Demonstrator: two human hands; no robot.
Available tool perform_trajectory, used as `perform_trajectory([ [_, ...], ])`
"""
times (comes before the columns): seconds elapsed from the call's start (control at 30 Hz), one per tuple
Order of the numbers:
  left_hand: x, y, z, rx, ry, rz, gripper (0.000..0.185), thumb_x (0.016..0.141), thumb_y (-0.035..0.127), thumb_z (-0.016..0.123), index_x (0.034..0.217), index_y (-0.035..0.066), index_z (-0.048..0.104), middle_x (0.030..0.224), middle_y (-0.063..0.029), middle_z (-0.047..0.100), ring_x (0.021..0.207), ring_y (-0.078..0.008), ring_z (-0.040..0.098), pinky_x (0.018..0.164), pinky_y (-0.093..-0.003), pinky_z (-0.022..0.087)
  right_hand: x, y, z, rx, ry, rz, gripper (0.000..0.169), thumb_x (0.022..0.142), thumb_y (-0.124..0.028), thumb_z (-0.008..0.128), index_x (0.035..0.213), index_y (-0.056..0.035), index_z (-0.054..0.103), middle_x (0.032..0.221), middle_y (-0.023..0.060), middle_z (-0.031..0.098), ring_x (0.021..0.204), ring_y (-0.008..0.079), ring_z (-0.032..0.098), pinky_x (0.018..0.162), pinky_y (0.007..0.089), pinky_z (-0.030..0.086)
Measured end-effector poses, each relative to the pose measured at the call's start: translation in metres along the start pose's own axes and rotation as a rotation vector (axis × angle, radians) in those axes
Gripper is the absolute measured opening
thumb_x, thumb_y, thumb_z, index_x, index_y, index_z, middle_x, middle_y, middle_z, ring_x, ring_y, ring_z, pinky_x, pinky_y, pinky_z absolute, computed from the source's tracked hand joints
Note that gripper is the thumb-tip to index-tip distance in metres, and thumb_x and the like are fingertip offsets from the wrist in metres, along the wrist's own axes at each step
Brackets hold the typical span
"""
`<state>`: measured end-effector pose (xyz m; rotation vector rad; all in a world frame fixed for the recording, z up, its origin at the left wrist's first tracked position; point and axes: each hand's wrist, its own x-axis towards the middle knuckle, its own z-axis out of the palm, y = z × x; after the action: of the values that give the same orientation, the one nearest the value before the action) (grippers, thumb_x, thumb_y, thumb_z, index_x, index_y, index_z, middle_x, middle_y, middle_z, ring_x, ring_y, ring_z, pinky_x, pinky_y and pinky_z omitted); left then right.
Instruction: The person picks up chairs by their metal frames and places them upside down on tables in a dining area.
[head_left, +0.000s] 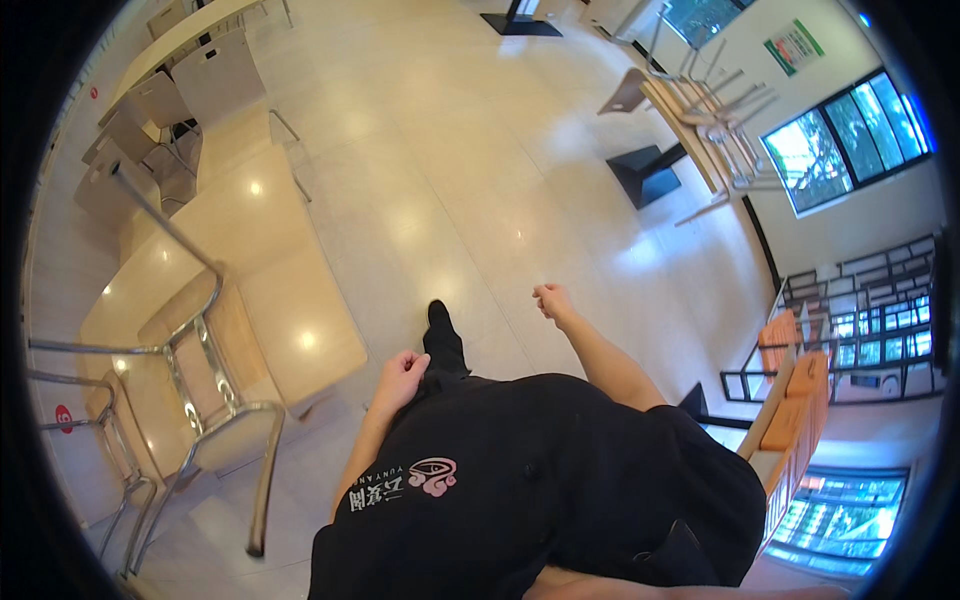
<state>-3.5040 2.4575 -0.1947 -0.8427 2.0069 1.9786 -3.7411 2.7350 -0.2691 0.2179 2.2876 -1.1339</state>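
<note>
My left hand (405, 373) hangs low beside my black shirt, its fingers curled with nothing seen in them. Out over the tiled floor (465, 187) is my right hand (553, 301), loosely curled, touching nothing. To the left of my left hand stands a pale wooden table (315, 300), and an upturned chair with metal legs (217, 360) rests on it. One black shoe (439, 313) shows between my two hands, pointing forward.
Several pale chairs (217, 75) line the far left. Upturned chairs lie on a table (686, 124) with a black pedestal base (645, 176) at the upper right. Orange seats (808, 375) and a metal-framed partition (885, 315) stand at the right. Windows (847, 142) are in the wall.
</note>
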Motion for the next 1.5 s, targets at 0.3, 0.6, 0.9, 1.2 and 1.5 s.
perform_trajectory([
  [0.3, 0.204, 0.144, -0.054, -0.166, 0.237, 0.072, 0.032, 0.081, 0.025, 0.053, 0.058, 0.002, 0.050, 0.049, -0.0011, 0.047, 0.046, -0.0075, 0.044, 0.044, -0.0238, 0.036, 0.220, -0.048, -0.031, -0.714, -0.305, -0.132, 0.038, 0.077, -0.037, 0.049, 0.069, -0.0008, 0.057, 0.066, 0.0155, 0.056, 0.059, 0.0228, 0.054, 0.054, 0.0364, 0.043],
  [0.6, 0.424, 0.256, -0.220, -0.789, 0.548, 0.061, 0.027, 0.082, 0.023, 0.048, 0.059, 0.010, 0.044, 0.057, 0.0005, 0.044, 0.051, -0.0094, 0.041, 0.051, -0.0236, 0.036, 0.501, -0.149, -0.017, -0.929, -0.574, -0.135, 0.024, 0.076, -0.023, 0.051, 0.072, 0.0007, 0.055, 0.060, 0.0107, 0.054, 0.054, 0.0197, 0.055, 0.049, 0.0318, 0.044],
  [0.9, 0.572, 0.376, -0.469, -1.155, 0.623, 0.393, 0.014, 0.083, 0.019, 0.047, 0.077, 0.007, 0.052, 0.071, -0.0027, 0.054, 0.067, -0.0148, 0.053, 0.065, -0.0286, 0.044, 0.655, -0.618, 0.207, -0.208, -0.542, -0.188, 0.025, 0.077, -0.021, 0.054, 0.090, -0.0006, 0.057, 0.079, 0.0073, 0.058, 0.060, 0.0147, 0.056, 0.052, 0.0266, 0.045],
  [1.2, 0.772, 0.367, -0.796, -1.458, 0.838, 0.451, 0.031, 0.080, 0.024, 0.054, 0.102, 0.003, 0.048, 0.096, -0.0092, 0.052, 0.089, -0.0198, 0.050, 0.079, -0.0318, 0.041, 0.679, -0.774, 0.346, -0.430, -0.661, -0.219, 0.023, 0.079, -0.018, 0.050, 0.093, -0.0013, 0.057, 0.078, 0.0060, 0.060, 0.058, 0.0135, 0.056, 0.051, 0.0251, 0.044],
  [1.5, 0.860, 0.361, -0.917, -1.554, 1.039, 0.322, 0.020, 0.079, 0.017, 0.055, 0.089, 0.004, 0.044, 0.073, -0.0064, 0.046, 0.066, -0.0182, 0.047, 0.059, -0.0308, 0.043, 0.734, -0.792, 0.313, -0.306, -0.402, 0.162, 0.023, 0.079, -0.019, 0.050, 0.092, -0.0011, 0.057, 0.077, 0.0079, 0.059, 0.058, 0.0139, 0.056, 0.050, 0.0240, 0.044],
])
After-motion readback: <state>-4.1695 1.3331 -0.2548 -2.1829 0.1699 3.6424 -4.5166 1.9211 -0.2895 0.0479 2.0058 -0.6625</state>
